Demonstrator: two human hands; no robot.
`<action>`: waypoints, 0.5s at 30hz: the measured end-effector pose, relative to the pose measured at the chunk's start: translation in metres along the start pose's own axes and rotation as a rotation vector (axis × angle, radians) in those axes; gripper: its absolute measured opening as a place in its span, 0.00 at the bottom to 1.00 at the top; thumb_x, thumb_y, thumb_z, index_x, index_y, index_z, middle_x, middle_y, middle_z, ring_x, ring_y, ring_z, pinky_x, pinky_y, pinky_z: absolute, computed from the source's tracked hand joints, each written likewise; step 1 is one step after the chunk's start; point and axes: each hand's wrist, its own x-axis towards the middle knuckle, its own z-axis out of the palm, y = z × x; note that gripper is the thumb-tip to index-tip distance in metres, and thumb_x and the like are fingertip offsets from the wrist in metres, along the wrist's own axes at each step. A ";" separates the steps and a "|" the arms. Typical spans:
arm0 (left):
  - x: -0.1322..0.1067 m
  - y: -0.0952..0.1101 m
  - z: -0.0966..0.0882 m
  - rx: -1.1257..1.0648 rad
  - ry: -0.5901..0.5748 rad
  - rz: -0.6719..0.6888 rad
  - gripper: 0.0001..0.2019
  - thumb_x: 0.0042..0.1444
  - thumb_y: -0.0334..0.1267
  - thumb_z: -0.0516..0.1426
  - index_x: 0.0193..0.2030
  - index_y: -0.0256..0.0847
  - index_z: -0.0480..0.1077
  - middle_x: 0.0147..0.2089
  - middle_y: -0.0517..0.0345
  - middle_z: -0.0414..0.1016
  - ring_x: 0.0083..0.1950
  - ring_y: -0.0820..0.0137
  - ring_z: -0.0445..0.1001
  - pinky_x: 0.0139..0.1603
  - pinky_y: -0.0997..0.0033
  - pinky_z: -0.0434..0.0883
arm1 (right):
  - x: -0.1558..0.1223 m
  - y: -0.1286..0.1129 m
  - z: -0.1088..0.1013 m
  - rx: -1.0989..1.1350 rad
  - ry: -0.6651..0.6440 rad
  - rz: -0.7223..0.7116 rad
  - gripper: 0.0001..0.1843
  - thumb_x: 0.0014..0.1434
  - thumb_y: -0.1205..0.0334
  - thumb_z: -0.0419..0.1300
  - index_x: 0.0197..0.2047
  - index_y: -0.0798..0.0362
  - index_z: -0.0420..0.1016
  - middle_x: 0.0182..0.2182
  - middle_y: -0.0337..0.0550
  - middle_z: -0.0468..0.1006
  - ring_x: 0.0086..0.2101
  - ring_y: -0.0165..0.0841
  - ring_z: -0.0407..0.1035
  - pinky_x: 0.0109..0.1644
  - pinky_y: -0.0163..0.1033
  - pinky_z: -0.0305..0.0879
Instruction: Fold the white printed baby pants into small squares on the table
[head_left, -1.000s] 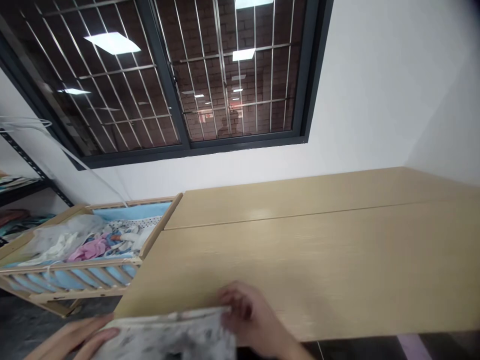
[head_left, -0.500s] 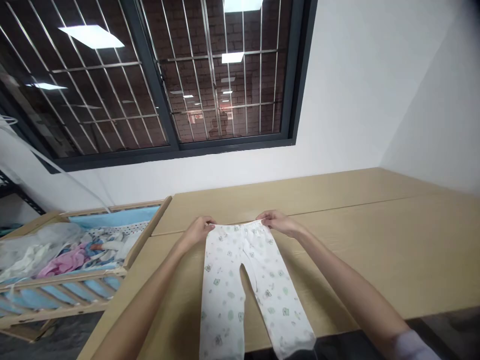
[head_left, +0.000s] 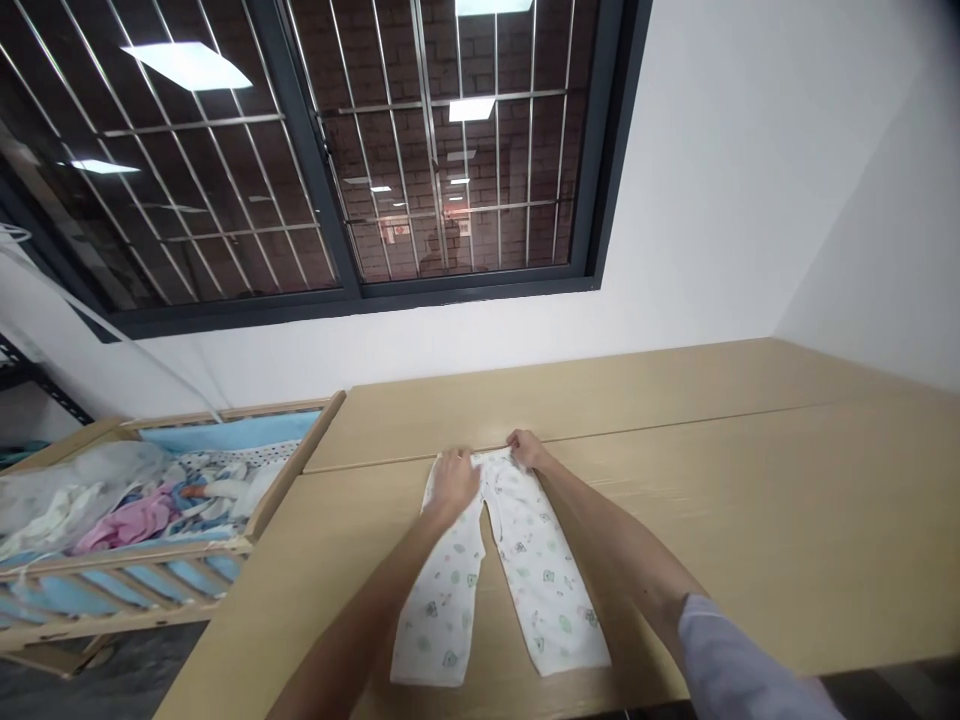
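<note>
White baby trousers [head_left: 536, 580] with a small green print lie flat on the light wooden table [head_left: 750, 500], legs pointing toward me. My left hand [head_left: 454, 485] grips the top left of the waist, and my right hand [head_left: 526, 450] pinches the top right. The two hands stand close together, and they hide most of the waistband. Both trouser feet show at the near end, and the legs lie slightly apart.
A wooden cot [head_left: 296, 465] with blue padding and a heap of clothes stands left of the table. A lilac sleeve [head_left: 720, 660] covers my right forearm. A seam crosses the table behind the trousers. A barred window [head_left: 450, 150] fills the wall above.
The trousers went from raised near my body to lying on the table. My hands have moved closer together at the waist, and the legs now lie fully in view.
</note>
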 end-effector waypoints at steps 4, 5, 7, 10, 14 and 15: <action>-0.081 0.054 0.038 -0.046 -0.172 0.214 0.20 0.64 0.56 0.50 0.45 0.43 0.74 0.45 0.48 0.79 0.46 0.57 0.77 0.50 0.58 0.71 | 0.006 0.008 -0.004 0.058 -0.016 0.035 0.12 0.52 0.72 0.63 0.43 0.59 0.78 0.39 0.48 0.81 0.39 0.34 0.72 0.41 0.32 0.63; -0.098 0.065 0.049 -0.053 -0.240 0.265 0.24 0.63 0.60 0.49 0.45 0.42 0.74 0.42 0.45 0.79 0.44 0.54 0.78 0.46 0.55 0.72 | 0.007 0.008 -0.006 0.064 -0.027 0.044 0.11 0.52 0.70 0.63 0.41 0.58 0.79 0.36 0.47 0.81 0.38 0.35 0.72 0.40 0.32 0.63; -0.125 0.084 0.071 -0.040 -0.358 0.305 0.30 0.60 0.64 0.48 0.45 0.39 0.76 0.41 0.38 0.79 0.44 0.47 0.78 0.45 0.48 0.72 | 0.009 0.008 -0.008 0.066 -0.050 0.058 0.06 0.52 0.67 0.65 0.35 0.58 0.80 0.31 0.45 0.80 0.36 0.36 0.73 0.37 0.33 0.63; -0.142 0.102 0.095 0.009 -0.455 0.284 0.32 0.58 0.64 0.48 0.47 0.38 0.78 0.42 0.31 0.78 0.47 0.42 0.78 0.48 0.40 0.70 | 0.009 0.005 -0.011 0.049 -0.084 0.072 0.05 0.50 0.64 0.67 0.27 0.57 0.79 0.26 0.44 0.79 0.34 0.37 0.73 0.35 0.33 0.61; -0.144 0.117 0.108 0.051 -0.463 0.314 0.29 0.58 0.58 0.49 0.48 0.37 0.78 0.41 0.29 0.78 0.47 0.42 0.78 0.48 0.39 0.70 | 0.005 -0.002 -0.015 0.025 -0.105 0.086 0.04 0.47 0.67 0.67 0.23 0.57 0.77 0.24 0.44 0.77 0.33 0.37 0.73 0.33 0.33 0.59; -0.144 0.119 0.107 0.058 -0.466 0.328 0.27 0.58 0.55 0.50 0.47 0.37 0.79 0.41 0.30 0.78 0.46 0.43 0.78 0.48 0.40 0.70 | 0.004 -0.004 -0.016 0.023 -0.105 0.084 0.04 0.47 0.68 0.66 0.23 0.57 0.77 0.24 0.44 0.77 0.33 0.37 0.73 0.33 0.33 0.59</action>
